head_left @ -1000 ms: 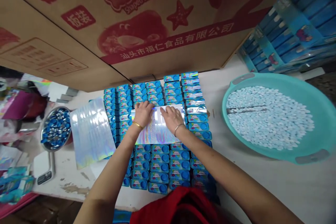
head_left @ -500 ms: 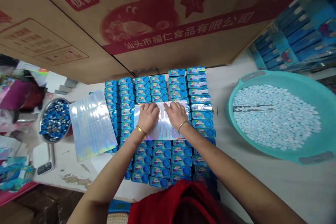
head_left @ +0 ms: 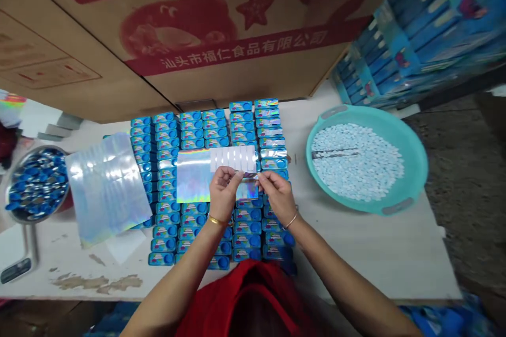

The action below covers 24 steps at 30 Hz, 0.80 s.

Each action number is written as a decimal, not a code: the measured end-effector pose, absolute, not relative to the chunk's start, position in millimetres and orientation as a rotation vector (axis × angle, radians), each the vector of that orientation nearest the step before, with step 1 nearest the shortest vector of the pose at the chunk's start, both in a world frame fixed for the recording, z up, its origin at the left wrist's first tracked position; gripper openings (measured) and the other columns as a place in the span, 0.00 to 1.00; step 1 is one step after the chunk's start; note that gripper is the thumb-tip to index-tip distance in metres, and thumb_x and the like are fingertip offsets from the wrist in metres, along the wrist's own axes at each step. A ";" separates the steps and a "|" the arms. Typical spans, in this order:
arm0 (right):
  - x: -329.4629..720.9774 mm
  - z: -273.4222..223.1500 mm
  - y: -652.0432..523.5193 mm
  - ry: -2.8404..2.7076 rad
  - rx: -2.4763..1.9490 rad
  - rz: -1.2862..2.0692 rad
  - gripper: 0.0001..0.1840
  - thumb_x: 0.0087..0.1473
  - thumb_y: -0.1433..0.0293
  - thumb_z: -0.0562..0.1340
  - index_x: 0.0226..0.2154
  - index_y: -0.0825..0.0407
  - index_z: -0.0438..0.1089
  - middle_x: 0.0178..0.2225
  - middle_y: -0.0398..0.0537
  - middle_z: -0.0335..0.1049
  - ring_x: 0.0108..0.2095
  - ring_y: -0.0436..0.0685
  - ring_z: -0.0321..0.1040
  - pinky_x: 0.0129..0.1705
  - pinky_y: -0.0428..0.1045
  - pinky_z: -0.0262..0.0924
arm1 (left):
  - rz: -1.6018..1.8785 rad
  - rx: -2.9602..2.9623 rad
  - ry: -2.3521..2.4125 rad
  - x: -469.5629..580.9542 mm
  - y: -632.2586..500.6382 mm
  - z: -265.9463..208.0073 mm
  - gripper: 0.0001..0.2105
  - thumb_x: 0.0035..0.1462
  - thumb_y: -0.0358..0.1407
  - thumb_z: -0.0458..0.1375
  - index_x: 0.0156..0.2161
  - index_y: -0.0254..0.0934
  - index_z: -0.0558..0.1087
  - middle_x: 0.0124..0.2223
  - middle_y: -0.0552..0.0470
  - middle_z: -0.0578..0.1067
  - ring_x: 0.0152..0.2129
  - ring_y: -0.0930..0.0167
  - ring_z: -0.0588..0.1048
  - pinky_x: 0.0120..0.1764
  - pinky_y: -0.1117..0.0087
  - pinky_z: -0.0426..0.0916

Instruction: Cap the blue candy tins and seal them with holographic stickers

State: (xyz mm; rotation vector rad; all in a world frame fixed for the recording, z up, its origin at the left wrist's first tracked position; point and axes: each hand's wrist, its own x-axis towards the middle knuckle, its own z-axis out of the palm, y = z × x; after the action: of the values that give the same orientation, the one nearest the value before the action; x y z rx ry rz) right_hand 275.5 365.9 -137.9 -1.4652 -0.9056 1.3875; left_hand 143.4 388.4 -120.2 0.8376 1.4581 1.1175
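Between the fingertips of my left hand (head_left: 224, 193) and my right hand (head_left: 278, 193) stretches a small shiny sticker strip (head_left: 249, 174), one end pinched in each hand. Just beneath them lies a holographic sticker sheet (head_left: 193, 176), with pale bare backing at its upper right where strips have been peeled off. The sheet rests on rows of small blue tins (head_left: 164, 231) with printed lids. Along the right column, several tins (head_left: 269, 121) carry a shiny strip over their front edge.
To the left are a stack of holographic sheets (head_left: 106, 189), a metal bowl of blue-and-silver pieces (head_left: 37, 184) and a scale (head_left: 18, 269). A turquoise basin (head_left: 411, 147) of pale candies stands right. Large cardboard boxes (head_left: 237, 79) rise behind; blue packages (head_left: 399, 47) are stacked at back right.
Both hands have lifted off the sheet and now hold a strip between them. More of the sheet's backing shows. The camera view has shifted to the right.
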 end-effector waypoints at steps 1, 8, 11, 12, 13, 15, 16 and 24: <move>285.4 -138.2 362.9 -0.899 -1.514 1.338 0.15 0.54 0.58 0.58 0.24 0.49 0.65 0.22 0.40 0.63 0.25 0.51 0.59 0.30 0.48 0.57 | 1.087 0.831 1.442 153.6 387.0 -126.6 0.12 0.46 0.39 0.64 0.29 0.37 0.66 0.26 0.56 0.68 0.25 0.75 0.69 0.32 0.73 0.64; 350.8 -152.4 380.9 -1.519 -1.876 0.671 0.14 0.57 0.63 0.54 0.24 0.51 0.68 0.26 0.46 0.64 0.32 0.56 0.62 0.36 0.51 0.54 | 0.930 1.349 1.686 209.5 400.6 -152.9 0.06 0.53 0.37 0.58 0.29 0.38 0.69 0.32 0.53 0.72 0.33 0.71 0.70 0.40 0.68 0.63; 360.4 -156.6 391.4 -1.755 -2.087 0.441 0.16 0.58 0.64 0.52 0.29 0.53 0.72 0.31 0.51 0.69 0.37 0.59 0.61 0.39 0.53 0.49 | 0.781 1.584 1.866 222.8 409.1 -156.8 0.04 0.54 0.36 0.58 0.30 0.39 0.69 0.38 0.52 0.72 0.41 0.67 0.69 0.45 0.63 0.59; 361.4 -157.7 393.5 -1.808 -2.141 0.394 0.16 0.59 0.64 0.52 0.31 0.53 0.72 0.32 0.52 0.69 0.38 0.60 0.61 0.39 0.53 0.48 | 0.734 1.631 1.901 225.8 410.7 -158.3 0.04 0.54 0.36 0.58 0.30 0.39 0.69 0.39 0.52 0.71 0.42 0.66 0.68 0.46 0.62 0.58; 361.9 -158.8 395.0 -1.852 -2.178 0.356 0.17 0.60 0.64 0.51 0.32 0.53 0.73 0.33 0.53 0.69 0.38 0.60 0.60 0.39 0.54 0.46 | 0.690 1.668 1.926 228.3 411.7 -160.1 0.04 0.55 0.36 0.58 0.31 0.39 0.70 0.40 0.51 0.71 0.42 0.66 0.68 0.45 0.62 0.58; 362.1 -161.4 396.8 -1.929 -2.217 0.304 0.18 0.60 0.64 0.50 0.32 0.53 0.73 0.33 0.54 0.68 0.38 0.61 0.58 0.39 0.54 0.44 | 0.603 1.726 1.952 231.9 412.2 -164.2 0.04 0.55 0.37 0.57 0.32 0.40 0.70 0.41 0.51 0.70 0.43 0.65 0.67 0.44 0.62 0.58; 362.2 -162.9 397.4 -1.962 -2.228 0.282 0.19 0.60 0.64 0.49 0.32 0.53 0.73 0.33 0.54 0.68 0.38 0.61 0.57 0.39 0.54 0.43 | 0.565 1.748 1.961 233.3 412.1 -166.3 0.04 0.55 0.37 0.57 0.32 0.40 0.70 0.42 0.50 0.70 0.43 0.64 0.67 0.43 0.62 0.58; 363.0 -173.2 397.2 -2.019 -2.275 0.240 0.19 0.60 0.64 0.50 0.44 0.54 0.71 0.36 0.55 0.67 0.39 0.63 0.54 0.37 0.55 0.39 | 0.459 1.774 2.027 242.0 415.7 -171.9 0.11 0.53 0.37 0.57 0.42 0.41 0.65 0.46 0.47 0.68 0.45 0.61 0.65 0.44 0.60 0.58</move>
State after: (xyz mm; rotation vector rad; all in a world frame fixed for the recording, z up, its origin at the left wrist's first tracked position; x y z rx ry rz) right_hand 363.0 397.2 -173.2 -2.2747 -2.0193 0.2405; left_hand 242.0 415.7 -171.9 1.7737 2.0265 0.4595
